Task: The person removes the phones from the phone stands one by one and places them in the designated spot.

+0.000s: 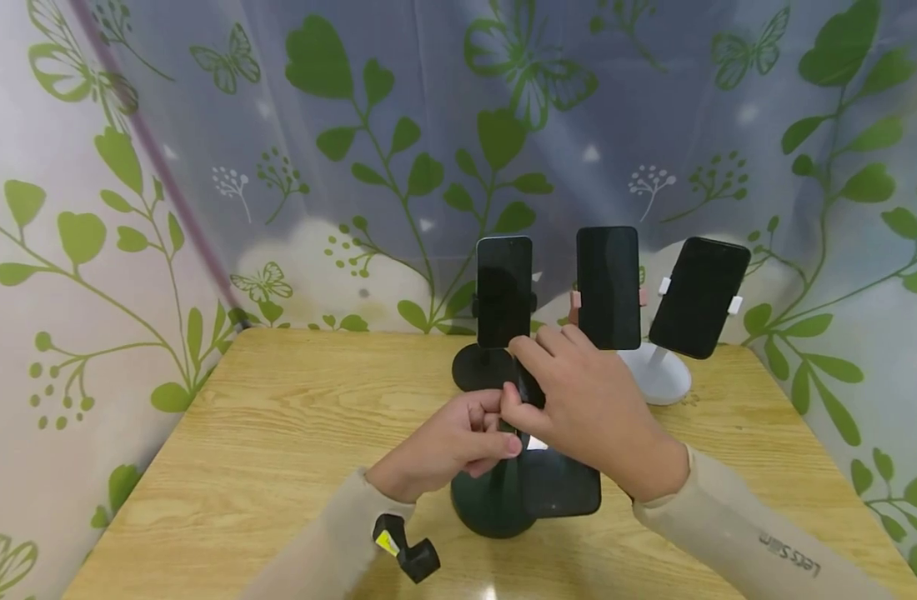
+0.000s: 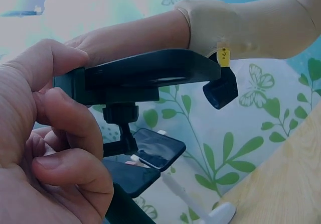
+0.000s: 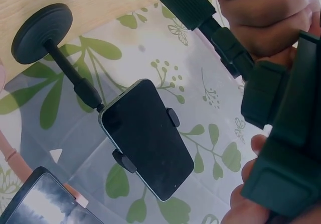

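My left hand [image 1: 458, 437] and right hand [image 1: 589, 400] are gripping the dark-green phone clamp [image 3: 283, 176]; its smartphone [image 1: 562, 487] is lying right of my left, seemingly running near-far.

We have room over the surface [image 1: 293, 417] left of the green stand [image 1: 490, 512]; behind it, the black stand [image 1: 472, 372] and three mounted phones [image 1: 608, 287] bar our way.
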Demonstrator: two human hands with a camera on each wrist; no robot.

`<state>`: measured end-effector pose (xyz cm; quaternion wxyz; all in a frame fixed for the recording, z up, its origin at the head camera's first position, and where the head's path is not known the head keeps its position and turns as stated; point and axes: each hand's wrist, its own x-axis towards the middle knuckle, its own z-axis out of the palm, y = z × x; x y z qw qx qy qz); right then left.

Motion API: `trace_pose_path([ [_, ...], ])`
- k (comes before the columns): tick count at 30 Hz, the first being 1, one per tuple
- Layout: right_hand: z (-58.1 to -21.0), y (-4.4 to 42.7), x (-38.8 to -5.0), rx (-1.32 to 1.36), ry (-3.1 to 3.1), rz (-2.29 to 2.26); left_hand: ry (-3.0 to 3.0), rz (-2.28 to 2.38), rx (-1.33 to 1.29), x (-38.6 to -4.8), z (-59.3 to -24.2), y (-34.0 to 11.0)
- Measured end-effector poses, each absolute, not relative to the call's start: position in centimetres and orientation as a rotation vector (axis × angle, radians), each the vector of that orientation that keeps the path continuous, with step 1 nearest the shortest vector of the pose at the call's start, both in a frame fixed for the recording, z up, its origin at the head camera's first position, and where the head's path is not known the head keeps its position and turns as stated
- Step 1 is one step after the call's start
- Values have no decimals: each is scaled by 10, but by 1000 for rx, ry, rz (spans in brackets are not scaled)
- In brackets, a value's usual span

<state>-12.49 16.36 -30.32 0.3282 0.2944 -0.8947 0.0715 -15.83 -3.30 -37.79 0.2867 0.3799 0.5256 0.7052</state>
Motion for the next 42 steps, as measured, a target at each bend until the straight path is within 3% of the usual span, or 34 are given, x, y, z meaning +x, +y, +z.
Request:
trace_pose_path([
  [42,-302,170,-125,925,-2301,338,1736,1893,1054,-147,-372,-24],
])
